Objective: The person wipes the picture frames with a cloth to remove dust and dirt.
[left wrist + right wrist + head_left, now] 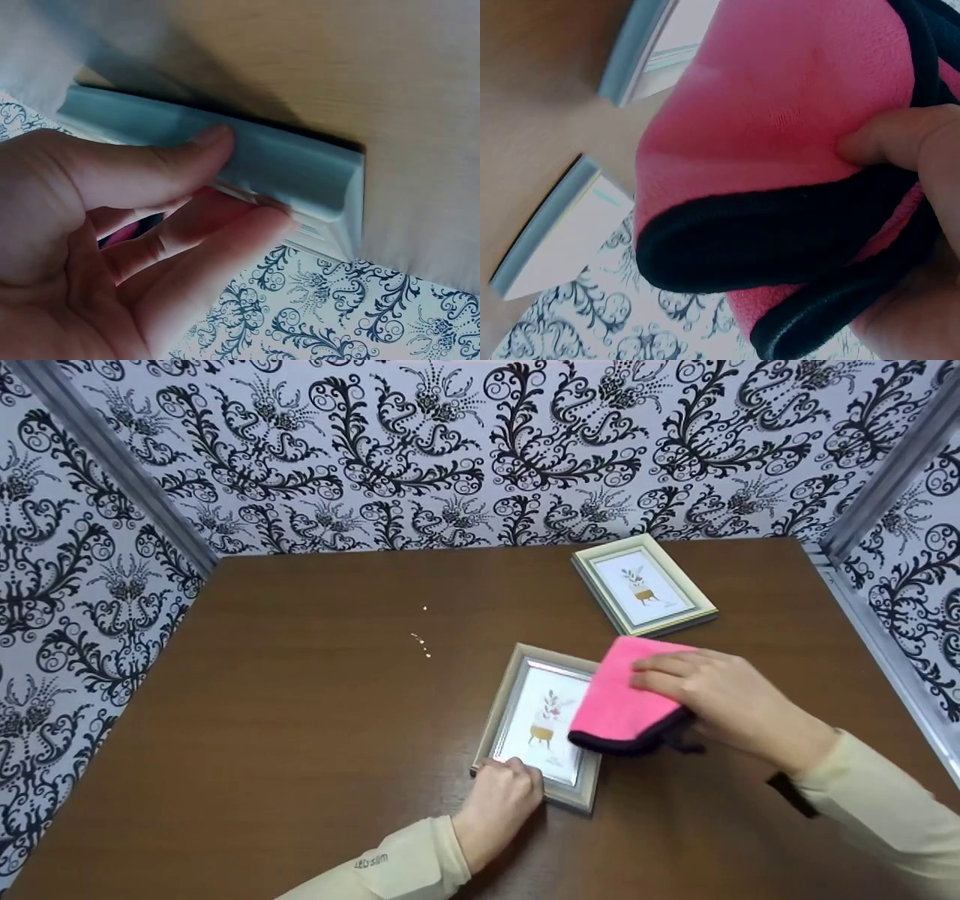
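A picture frame (501, 697) with a potted-plant print lies face up on the brown table, partly covered by a cloth in the head view. My left hand (501, 795) grips its near edge; in the left wrist view the thumb (214, 142) presses the outer side while the fingers bend over the front rim. My right hand (720, 697) holds a folded pink cloth (626, 690) with black trim over the frame's right side. Up close in the right wrist view, the cloth (772, 112) is pinched in layers, the thumb on its pink face.
A second picture frame (645, 585) with a similar print lies at the back right of the table (300, 720). Several small pale crumbs (421, 642) are scattered left of the nearer frame. Patterned panels (450, 457) close off the back and sides.
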Demonstrator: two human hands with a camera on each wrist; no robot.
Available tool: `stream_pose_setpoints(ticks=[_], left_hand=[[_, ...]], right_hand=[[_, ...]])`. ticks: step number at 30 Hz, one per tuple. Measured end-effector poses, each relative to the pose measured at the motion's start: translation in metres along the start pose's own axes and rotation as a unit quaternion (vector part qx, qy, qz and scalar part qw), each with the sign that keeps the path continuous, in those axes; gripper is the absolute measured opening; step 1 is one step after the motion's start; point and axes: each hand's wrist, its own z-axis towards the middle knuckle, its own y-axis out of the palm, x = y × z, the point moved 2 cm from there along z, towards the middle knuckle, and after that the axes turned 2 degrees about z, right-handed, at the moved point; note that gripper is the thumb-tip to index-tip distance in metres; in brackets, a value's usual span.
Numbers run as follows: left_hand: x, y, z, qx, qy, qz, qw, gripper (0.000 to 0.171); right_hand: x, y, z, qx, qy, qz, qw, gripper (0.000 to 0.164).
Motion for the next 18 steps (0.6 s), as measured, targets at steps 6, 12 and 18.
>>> stream_pose_setpoints(ticks=[6,12,18], left_hand=[[-0.012,0.012,0.010,0.001,-0.005,-0.001,1.0000,0.016],[-0.038,0.035,0.027,-0.018,-0.042,-0.033,0.9984,0.009],[-0.075,0.062,0.038,-0.026,-0.095,-0.092,0.9909,0.010]], right_hand=[[0.004,-0.018,-0.025,0.025,0.045,-0.011,0.999,0.079],[0.010,-0.024,-0.041,0.050,0.089,-0.016,0.995,0.079],[0.013,-0.024,-0.051,0.061,0.105,-0.011,0.992,0.076]])
